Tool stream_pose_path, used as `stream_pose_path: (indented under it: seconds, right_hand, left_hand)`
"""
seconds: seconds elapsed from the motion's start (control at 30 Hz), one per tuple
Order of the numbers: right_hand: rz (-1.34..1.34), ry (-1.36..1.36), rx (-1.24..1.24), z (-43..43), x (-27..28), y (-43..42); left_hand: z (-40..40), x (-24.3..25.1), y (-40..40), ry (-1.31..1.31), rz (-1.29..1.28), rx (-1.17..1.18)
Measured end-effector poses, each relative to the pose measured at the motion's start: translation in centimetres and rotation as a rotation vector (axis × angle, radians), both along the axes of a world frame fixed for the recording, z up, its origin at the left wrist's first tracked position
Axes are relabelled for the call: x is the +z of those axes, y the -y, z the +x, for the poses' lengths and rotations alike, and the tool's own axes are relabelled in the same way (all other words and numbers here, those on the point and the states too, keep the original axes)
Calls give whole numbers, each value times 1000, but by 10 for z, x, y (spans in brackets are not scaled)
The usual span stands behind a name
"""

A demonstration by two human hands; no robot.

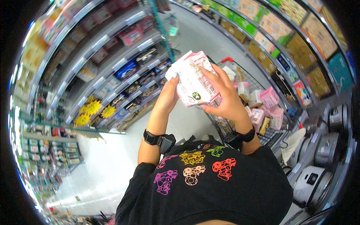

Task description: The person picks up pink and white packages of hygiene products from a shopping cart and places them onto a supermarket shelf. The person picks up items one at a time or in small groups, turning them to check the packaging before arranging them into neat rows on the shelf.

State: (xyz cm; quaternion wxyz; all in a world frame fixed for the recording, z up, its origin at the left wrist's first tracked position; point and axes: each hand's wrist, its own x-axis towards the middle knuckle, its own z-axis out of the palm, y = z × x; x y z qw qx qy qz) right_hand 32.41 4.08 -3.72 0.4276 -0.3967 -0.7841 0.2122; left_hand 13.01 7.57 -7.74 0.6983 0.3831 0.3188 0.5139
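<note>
Between my two hands is a soft pink-and-white plastic package [194,81] that bears printing and a green paw-print mark. My left hand [169,92] grips its left side, with the thumb on the front face. Fingers of my right hand [225,95] spread over the right part of the front, and the right thumb lies at the bottom edge. What is inside the package cannot be seen. Just beyond my right hand stands a wire shopping cart [277,137] with several pink packages [269,96] in it.
Shelves [121,63] of packaged goods rise on the left, with yellow starburst signs [91,108] on them. Boxed goods [277,24] fill a shelf at the upper right. Rice cookers [309,182] stand close on my right. A pale tiled floor [104,166] runs along the left.
</note>
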Motion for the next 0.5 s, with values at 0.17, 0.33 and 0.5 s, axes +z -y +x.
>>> stream_pose_path:
  seconds: [0.17, 0.33, 0.5]
  right_hand:
    - [157, -132, 115, -63, 13, 3]
    - [141, -172, 217, -121, 13, 6]
    - [209, -49, 253, -163, 14, 11]
  left_hand:
    - [-58, 30, 25, 268, -37, 2]
    - [-95, 23, 43, 428, -57, 22]
    - [-123, 23, 60, 510, -108, 19]
